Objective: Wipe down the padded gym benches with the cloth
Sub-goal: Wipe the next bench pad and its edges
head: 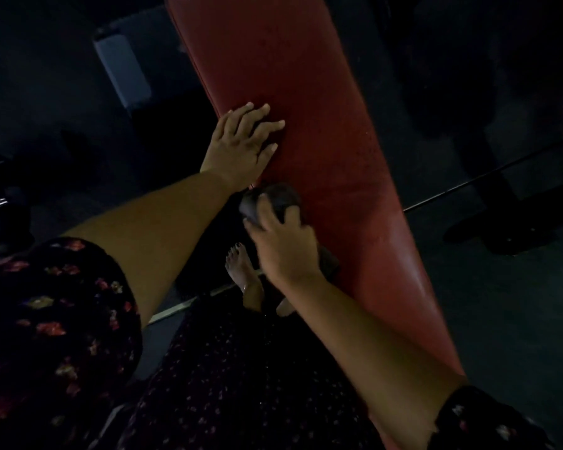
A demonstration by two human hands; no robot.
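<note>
A long red padded bench (325, 141) runs from the top of the view down to the lower right. The left hand (241, 147) lies flat on its near edge, fingers spread and released. Just below it, the right hand (283, 245) grasps a dark cloth (283, 198), fingers curled over it, pressing it against the same edge of the bench. A bare foot (241, 271) stands on the dim floor (517, 319) beneath.

Dim gym: red padded bench (306, 125), dark floor (501, 319).
</note>
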